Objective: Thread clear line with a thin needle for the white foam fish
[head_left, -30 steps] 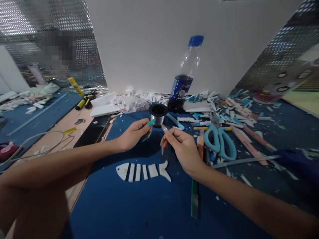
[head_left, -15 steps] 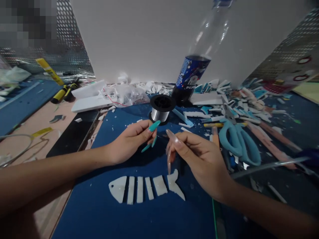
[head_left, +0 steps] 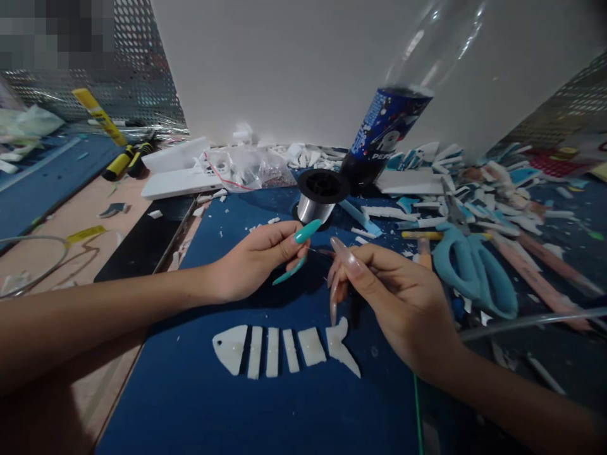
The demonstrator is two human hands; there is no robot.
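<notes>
My left hand point(head_left: 265, 259), with long green nails, pinches one end of a thin line point(head_left: 318, 251) above the blue mat point(head_left: 199, 411). My right hand point(head_left: 393, 297) is closed in a pinch at the line's other visible end, just to the right. Behind my left fingertips stands a black spool point(head_left: 317, 205) wound with clear filament. Below both hands lies a white fish cut into several pieces: a head point(head_left: 230, 349) with an eye hole, narrow strips point(head_left: 272, 352), a wider piece point(head_left: 312, 346) and a tail point(head_left: 342, 347). Small glossy spots show on some pieces.
A tilted-looking Pepsi bottle point(head_left: 386, 136) stands behind the spool. Blue-handled scissors point(head_left: 474, 265) lie to the right, near heaped white and blue scraps point(head_left: 502, 189). To the left are a black slab point(head_left: 147, 237), a white box point(head_left: 183, 182) and yellow-black tools point(head_left: 128, 158).
The whole view has shifted, so things appear slightly further right. Both hands keep their pinches close together, and the thin line between them shows more clearly.
</notes>
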